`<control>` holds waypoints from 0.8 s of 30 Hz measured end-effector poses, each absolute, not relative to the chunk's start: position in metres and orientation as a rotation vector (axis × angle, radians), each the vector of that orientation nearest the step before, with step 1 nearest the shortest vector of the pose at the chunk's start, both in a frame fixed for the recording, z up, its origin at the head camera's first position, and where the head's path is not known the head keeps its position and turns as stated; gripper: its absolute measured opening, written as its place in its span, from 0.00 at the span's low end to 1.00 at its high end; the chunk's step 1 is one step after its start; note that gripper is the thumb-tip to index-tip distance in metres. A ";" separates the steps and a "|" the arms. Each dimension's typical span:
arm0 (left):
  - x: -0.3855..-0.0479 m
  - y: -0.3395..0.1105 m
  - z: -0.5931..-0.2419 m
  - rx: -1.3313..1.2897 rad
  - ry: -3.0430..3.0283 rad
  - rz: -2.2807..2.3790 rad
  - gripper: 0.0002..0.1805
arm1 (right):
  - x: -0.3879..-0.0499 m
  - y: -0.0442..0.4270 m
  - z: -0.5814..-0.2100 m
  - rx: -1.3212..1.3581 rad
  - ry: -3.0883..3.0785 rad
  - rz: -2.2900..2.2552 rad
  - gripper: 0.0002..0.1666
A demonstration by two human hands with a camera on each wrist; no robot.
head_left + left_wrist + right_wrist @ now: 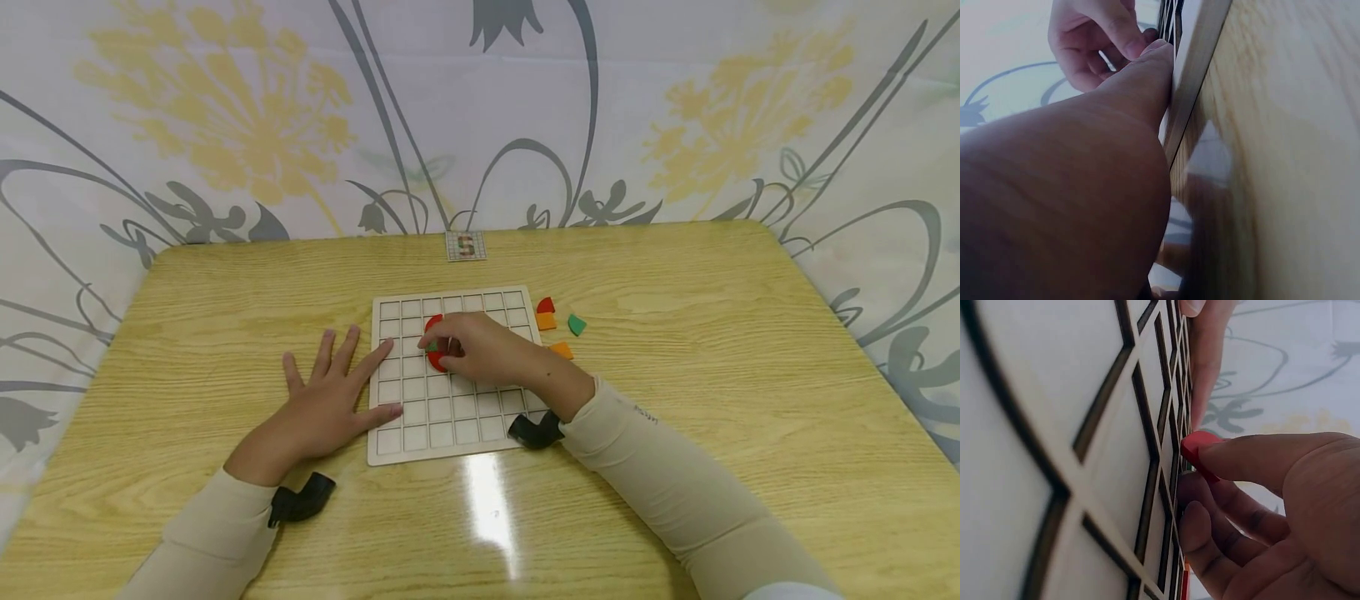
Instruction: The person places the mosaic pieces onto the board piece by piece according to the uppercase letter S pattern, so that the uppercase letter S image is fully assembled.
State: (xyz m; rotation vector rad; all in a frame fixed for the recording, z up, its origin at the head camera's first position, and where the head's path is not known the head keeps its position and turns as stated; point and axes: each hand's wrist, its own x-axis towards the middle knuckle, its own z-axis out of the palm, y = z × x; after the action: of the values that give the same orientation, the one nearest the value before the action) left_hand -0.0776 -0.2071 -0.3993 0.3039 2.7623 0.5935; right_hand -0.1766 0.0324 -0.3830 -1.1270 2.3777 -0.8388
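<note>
A pale wooden grid board [416, 437] lies on the table. My left hand [326, 410] is spread at its left side, with index finger and thumb over the board's edge. Over the upper left cells, my right hand [487, 348] pinches a red rounded piece [1196, 450], which looks tilted against the thumb in the right wrist view. Another red quarter-round piece [432, 322] sits in a cell farther up. Between the two reds a green piece [432, 347] shows, partly hidden by the fingers. The left wrist view mostly shows the left hand [1079, 169].
Right of the board lie a red quarter-round piece [546, 306], an orange piece [546, 321], a green piece [576, 325] and another orange piece [562, 350]. A small pattern card [466, 246] rests at the table's back edge, before a flowered cloth.
</note>
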 end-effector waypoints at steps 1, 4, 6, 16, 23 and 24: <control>-0.078 -0.207 -0.400 0.305 2.763 0.596 0.47 | -0.176 0.032 -0.383 -1.123 2.378 -0.844 0.15; -0.078 -0.207 -0.400 0.306 2.763 0.595 0.47 | -0.176 0.032 -0.384 -1.113 2.386 -0.857 0.12; -0.077 -0.207 -0.400 0.308 2.764 0.592 0.47 | -0.176 0.032 -0.385 -1.116 2.396 -0.851 0.10; -0.078 -0.207 -0.400 0.311 2.771 0.576 0.47 | -0.176 0.032 -0.386 -1.175 2.440 -0.773 0.11; -0.078 -0.207 -0.399 0.304 2.760 0.582 0.47 | -0.175 0.032 -0.385 -1.171 2.461 -0.741 0.12; -0.078 -0.207 -0.399 0.304 2.761 0.582 0.47 | -0.175 0.032 -0.385 -1.174 2.462 -0.740 0.12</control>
State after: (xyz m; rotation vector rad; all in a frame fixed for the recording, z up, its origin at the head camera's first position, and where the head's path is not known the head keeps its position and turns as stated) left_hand -0.0778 -0.2073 -0.3993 0.3043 2.7606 0.5819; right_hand -0.1753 0.0320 -0.3854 -1.1741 2.4615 -0.7398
